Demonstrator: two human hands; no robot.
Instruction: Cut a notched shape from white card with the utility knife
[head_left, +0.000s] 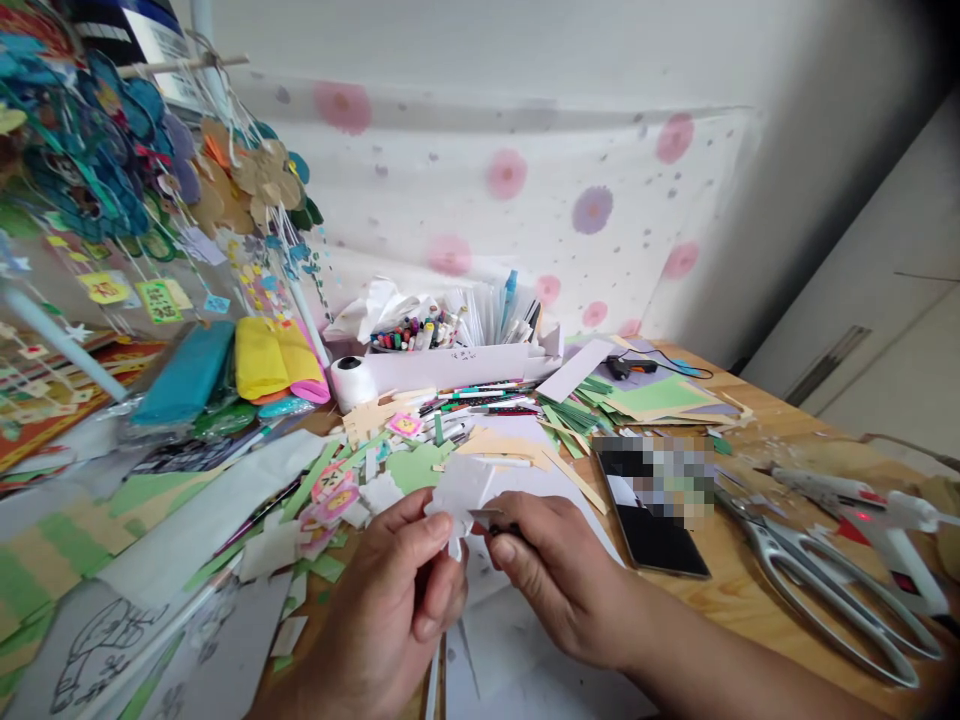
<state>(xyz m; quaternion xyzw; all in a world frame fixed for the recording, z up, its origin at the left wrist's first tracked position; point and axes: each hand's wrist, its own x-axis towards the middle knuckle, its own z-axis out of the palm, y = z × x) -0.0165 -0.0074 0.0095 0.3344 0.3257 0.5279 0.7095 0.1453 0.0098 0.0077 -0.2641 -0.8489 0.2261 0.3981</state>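
Observation:
My left hand (424, 560) pinches a small cut piece of white paper (459, 488) with an uneven edge between thumb and fingers. Closed round small black-handled scissors (513, 529), my right hand (551, 560) is just to the right of it. The short metal blade points left and meets the paper's lower right edge; the fingers hide most of the handles. Beneath both hands lie white sheets (517, 640) with faint dark marks.
Paper scraps, green strips and pink cutouts (334, 495) crowd the left. A phone (649, 520), large scissors (810, 575) and a glue gun (862, 505) lie right. Behind stands a box of markers (450, 368); paper ornaments (97, 170) hang at upper left.

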